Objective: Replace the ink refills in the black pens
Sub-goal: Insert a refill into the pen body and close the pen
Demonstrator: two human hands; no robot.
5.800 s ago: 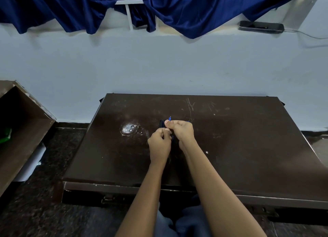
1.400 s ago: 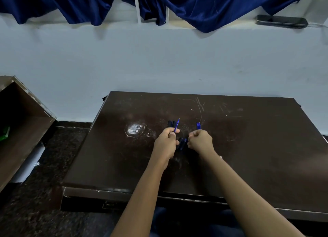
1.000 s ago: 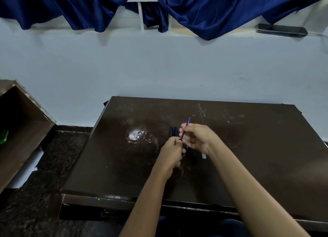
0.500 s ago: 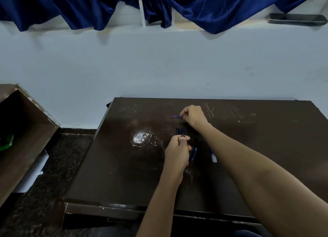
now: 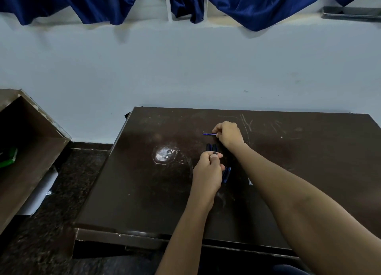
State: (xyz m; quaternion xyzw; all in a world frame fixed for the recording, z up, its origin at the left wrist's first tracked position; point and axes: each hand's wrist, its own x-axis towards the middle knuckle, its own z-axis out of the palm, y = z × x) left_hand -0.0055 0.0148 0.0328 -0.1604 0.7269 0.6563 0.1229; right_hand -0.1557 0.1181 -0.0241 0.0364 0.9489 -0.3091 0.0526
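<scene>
My right hand (image 5: 227, 135) is stretched to the far middle of the dark brown table (image 5: 309, 161), pinching a thin blue ink refill (image 5: 208, 134) that points left, low over the surface. My left hand (image 5: 208, 171) is closed around a black pen barrel (image 5: 215, 153), only its dark end showing above the thumb. Just beyond that hand lie other black pens (image 5: 212, 147), side by side. To the right of the left hand, blue refills or pen parts (image 5: 226, 174) rest on the table, partly hidden by my right forearm.
A shiny worn patch (image 5: 165, 155) marks the table left of the pens. A brown open box (image 5: 24, 151) stands on the floor at left with a white roll (image 5: 39, 194) beside it. Blue curtains (image 5: 247, 4) hang over the pale wall behind.
My right hand took the blue refill from near the left hand and carried it to the far side of the table. The left hand kept its grip on the pen barrel.
</scene>
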